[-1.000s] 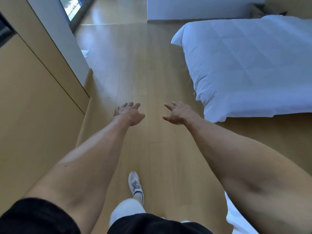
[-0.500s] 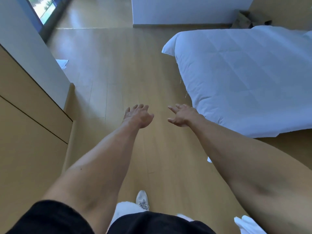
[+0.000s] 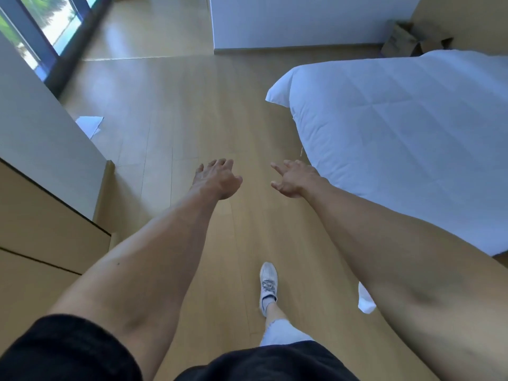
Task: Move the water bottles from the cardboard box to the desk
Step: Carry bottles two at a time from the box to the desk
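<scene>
Both hands are out in front and hold nothing: the left hand (image 3: 217, 178) hangs with its fingers loosely curled, and the right hand (image 3: 292, 178) has its fingers spread and relaxed, both above bare wooden floor (image 3: 170, 111) at the middle of the frame. A cardboard box (image 3: 406, 41) with its flaps up sits at the upper right, on the floor behind the far corner of the white bed (image 3: 398, 133), well apart from the hands. No water bottles show from here; they are presumably inside it. No desk can be picked out either. Full bottles would likely be fairly heavy, with thin walls that give under a squeeze and smooth, possibly slippery sides, so a wrap around the body would probably hold best.
</scene>
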Action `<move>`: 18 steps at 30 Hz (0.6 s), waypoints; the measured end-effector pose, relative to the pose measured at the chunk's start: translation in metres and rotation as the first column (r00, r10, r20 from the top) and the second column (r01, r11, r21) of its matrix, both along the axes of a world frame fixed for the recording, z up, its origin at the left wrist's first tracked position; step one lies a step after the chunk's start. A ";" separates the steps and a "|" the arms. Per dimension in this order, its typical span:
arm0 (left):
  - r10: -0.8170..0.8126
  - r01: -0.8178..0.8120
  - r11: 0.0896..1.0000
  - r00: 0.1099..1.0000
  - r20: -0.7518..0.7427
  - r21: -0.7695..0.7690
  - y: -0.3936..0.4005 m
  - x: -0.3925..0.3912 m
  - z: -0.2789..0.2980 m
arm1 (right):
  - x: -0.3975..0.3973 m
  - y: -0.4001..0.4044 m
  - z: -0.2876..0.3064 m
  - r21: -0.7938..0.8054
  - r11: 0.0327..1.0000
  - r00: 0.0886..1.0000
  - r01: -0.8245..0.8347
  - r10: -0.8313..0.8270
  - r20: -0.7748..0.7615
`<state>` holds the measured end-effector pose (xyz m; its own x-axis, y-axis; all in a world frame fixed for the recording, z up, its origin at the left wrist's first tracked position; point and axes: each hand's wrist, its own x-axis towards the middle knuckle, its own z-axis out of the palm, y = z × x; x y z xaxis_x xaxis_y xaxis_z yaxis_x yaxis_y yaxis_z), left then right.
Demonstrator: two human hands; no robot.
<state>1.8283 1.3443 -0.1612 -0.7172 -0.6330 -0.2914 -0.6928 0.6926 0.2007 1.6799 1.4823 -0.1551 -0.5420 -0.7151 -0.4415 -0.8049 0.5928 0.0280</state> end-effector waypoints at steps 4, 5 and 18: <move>0.018 -0.018 1.000 1.000 0.023 -0.016 -0.057 -0.049 -0.007 | -0.053 -0.066 -0.011 -0.013 0.999 0.999 -0.031 0.031 0.014; 0.024 -0.024 1.000 0.999 0.029 -0.014 -0.075 -0.067 -0.008 | -0.072 -0.085 -0.012 -0.019 0.999 0.999 -0.043 0.043 0.021; 0.107 -0.107 0.994 0.994 0.012 0.019 -0.246 -0.228 0.011 | -0.246 -0.266 0.003 -0.006 0.996 0.994 -0.090 0.090 0.057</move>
